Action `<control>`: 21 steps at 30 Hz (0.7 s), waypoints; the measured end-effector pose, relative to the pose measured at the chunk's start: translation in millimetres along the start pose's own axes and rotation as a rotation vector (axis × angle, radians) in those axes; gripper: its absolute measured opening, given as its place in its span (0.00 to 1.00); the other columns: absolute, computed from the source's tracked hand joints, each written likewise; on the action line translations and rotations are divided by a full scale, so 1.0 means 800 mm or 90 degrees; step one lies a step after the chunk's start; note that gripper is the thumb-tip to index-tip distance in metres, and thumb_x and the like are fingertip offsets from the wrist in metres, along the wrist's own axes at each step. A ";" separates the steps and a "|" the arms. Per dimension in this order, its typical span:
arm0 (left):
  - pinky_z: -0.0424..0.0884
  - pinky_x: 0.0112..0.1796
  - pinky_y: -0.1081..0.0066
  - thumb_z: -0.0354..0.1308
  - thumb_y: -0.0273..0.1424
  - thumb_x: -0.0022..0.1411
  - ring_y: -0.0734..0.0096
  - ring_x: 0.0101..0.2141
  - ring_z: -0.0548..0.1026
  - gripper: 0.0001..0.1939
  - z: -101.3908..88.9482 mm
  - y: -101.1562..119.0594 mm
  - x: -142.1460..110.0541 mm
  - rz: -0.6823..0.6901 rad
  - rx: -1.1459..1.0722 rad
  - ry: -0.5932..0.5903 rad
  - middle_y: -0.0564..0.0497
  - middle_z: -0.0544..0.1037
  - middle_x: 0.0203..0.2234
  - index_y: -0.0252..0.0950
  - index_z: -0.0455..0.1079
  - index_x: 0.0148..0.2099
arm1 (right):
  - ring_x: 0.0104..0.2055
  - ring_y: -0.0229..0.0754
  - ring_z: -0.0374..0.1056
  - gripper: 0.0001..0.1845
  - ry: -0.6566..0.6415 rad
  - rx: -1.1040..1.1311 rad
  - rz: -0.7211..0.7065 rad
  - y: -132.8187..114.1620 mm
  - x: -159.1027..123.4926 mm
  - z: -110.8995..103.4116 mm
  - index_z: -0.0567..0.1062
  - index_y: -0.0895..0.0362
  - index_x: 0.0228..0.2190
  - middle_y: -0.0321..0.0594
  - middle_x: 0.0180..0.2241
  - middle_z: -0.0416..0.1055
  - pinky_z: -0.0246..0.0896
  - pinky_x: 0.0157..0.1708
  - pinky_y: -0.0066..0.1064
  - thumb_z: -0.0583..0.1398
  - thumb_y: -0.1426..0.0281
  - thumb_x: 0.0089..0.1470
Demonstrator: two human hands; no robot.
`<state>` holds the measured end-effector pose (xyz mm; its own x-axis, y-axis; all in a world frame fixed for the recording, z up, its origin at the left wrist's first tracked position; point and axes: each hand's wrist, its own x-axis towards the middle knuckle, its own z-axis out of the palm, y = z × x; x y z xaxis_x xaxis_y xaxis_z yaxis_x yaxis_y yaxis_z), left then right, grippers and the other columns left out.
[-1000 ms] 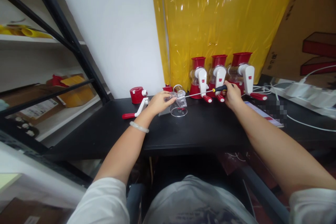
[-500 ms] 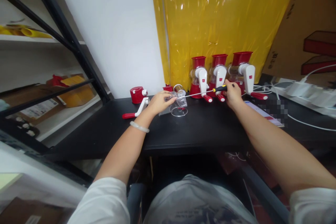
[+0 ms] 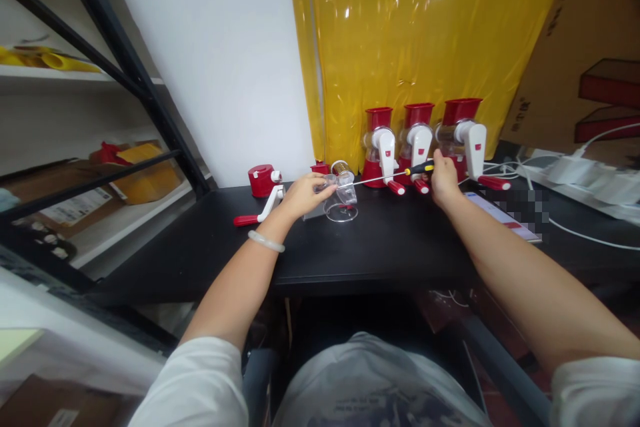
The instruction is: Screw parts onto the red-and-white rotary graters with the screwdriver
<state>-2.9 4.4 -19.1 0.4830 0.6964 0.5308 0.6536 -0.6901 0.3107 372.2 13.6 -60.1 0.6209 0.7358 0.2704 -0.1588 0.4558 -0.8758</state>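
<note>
My left hand (image 3: 309,194) is closed around one side of a clear plastic housing (image 3: 346,193), whose round rim rests on the black table (image 3: 390,247). In my right hand (image 3: 444,180) is a screwdriver (image 3: 420,168) with a black and yellow handle. Its long shaft runs level to the left, and the tip meets the clear housing; the exact contact spot is too small to make out. Just behind the housing lies a metal grater drum (image 3: 341,168). Left of my left hand are a red base (image 3: 261,181) and a white crank with a red grip (image 3: 246,220).
Three assembled red and white rotary graters (image 3: 385,147) stand along the back. A phone (image 3: 503,215) lies right of my right hand, near white cables and a power strip (image 3: 595,180). A black-framed shelf (image 3: 135,80) borders the left side; a carton (image 3: 575,60) leans at the right.
My right hand's fingers have shifted slightly on the screwdriver handle, with the thumb now raised higher. My left hand and the clear housing stay in place.
</note>
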 end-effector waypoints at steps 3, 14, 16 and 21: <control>0.76 0.61 0.51 0.64 0.43 0.75 0.51 0.57 0.81 0.14 0.000 -0.001 0.000 0.003 -0.004 -0.001 0.42 0.85 0.55 0.40 0.85 0.45 | 0.22 0.32 0.64 0.25 0.074 -0.038 -0.027 0.003 -0.001 0.001 0.66 0.52 0.30 0.28 0.26 0.66 0.60 0.18 0.20 0.76 0.58 0.52; 0.77 0.59 0.52 0.63 0.45 0.75 0.51 0.56 0.82 0.15 0.001 -0.003 0.000 0.003 0.002 0.000 0.42 0.85 0.54 0.40 0.85 0.45 | 0.19 0.33 0.63 0.23 0.018 0.056 -0.017 0.002 0.004 0.003 0.64 0.51 0.29 0.28 0.23 0.64 0.61 0.15 0.23 0.71 0.56 0.54; 0.77 0.59 0.52 0.63 0.44 0.75 0.52 0.56 0.82 0.15 0.001 -0.003 0.000 0.003 0.003 0.000 0.42 0.85 0.54 0.41 0.85 0.45 | 0.18 0.32 0.59 0.26 0.019 0.030 -0.041 0.002 0.004 0.001 0.64 0.51 0.29 0.27 0.22 0.63 0.57 0.14 0.21 0.72 0.51 0.54; 0.77 0.60 0.51 0.63 0.44 0.75 0.51 0.57 0.81 0.15 0.001 -0.002 0.000 -0.003 0.003 -0.001 0.42 0.85 0.55 0.41 0.85 0.45 | 0.17 0.29 0.55 0.22 0.055 0.050 0.012 -0.004 0.000 0.007 0.65 0.52 0.28 0.27 0.20 0.61 0.52 0.14 0.19 0.73 0.60 0.54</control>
<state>-3.4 5.4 -20.1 0.4814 0.6995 0.5281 0.6587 -0.6862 0.3085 368.3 14.8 -55.1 0.6809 0.7002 0.2148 -0.2294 0.4824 -0.8454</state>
